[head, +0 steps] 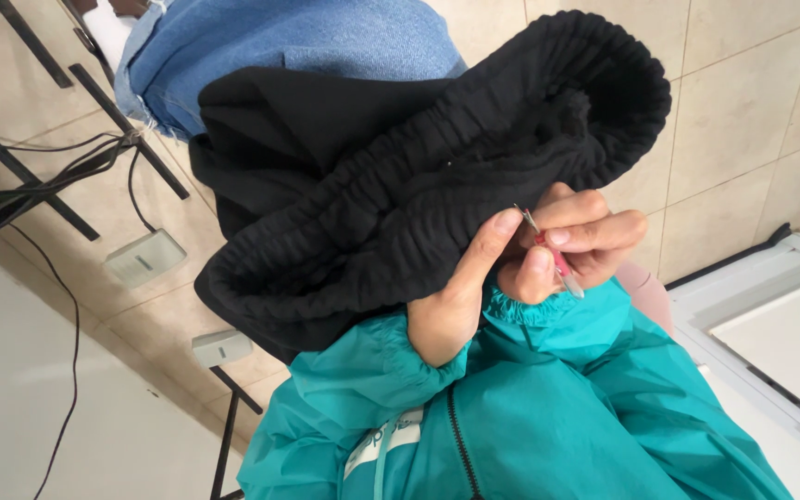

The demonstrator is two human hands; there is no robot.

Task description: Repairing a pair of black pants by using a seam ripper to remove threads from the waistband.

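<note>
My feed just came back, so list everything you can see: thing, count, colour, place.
black garment with gathered elastic band: one, black, centre, draped over the lap
seam ripper: one, red handle with metal tip, at the band's edge
denim fabric: one, blue, top
pedals: two, pale grey, on the tiled floor at left
cables: several, black, left
table legs: several, black, left
white surface: one, right edge
teal jacket sleeves: two, bottom
left hand: grip on the band
right hand: grip on the seam ripper
</note>
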